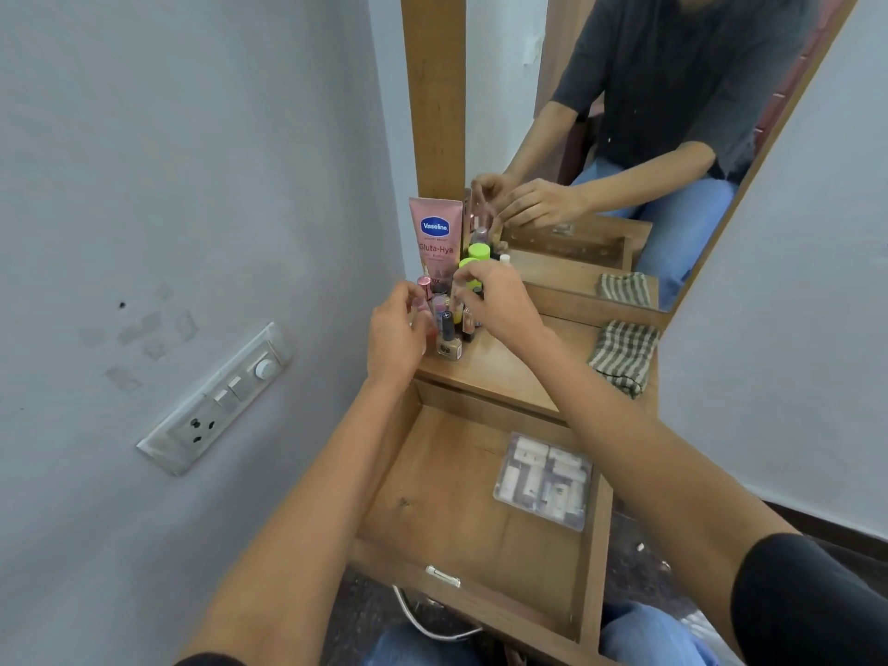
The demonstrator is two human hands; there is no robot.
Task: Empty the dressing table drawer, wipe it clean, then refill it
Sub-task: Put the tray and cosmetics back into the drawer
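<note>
The wooden drawer (432, 497) stands pulled wide open below the tabletop (504, 372). A clear plastic box (543, 480) of small pale items lies flat on the drawer floor, right of centre toward the back. Cosmetics cluster upright at the tabletop's left rear corner: a pink Vaseline tube (435, 237) against the mirror frame (432, 88), nail polish bottles (449, 341) in front. The left hand (394, 334) holds a pink-capped tube (424, 285); the right hand (499, 302) curls round a green-capped bottle (467, 265). A striped cloth (624, 355) lies crumpled at the tabletop's right edge.
</note>
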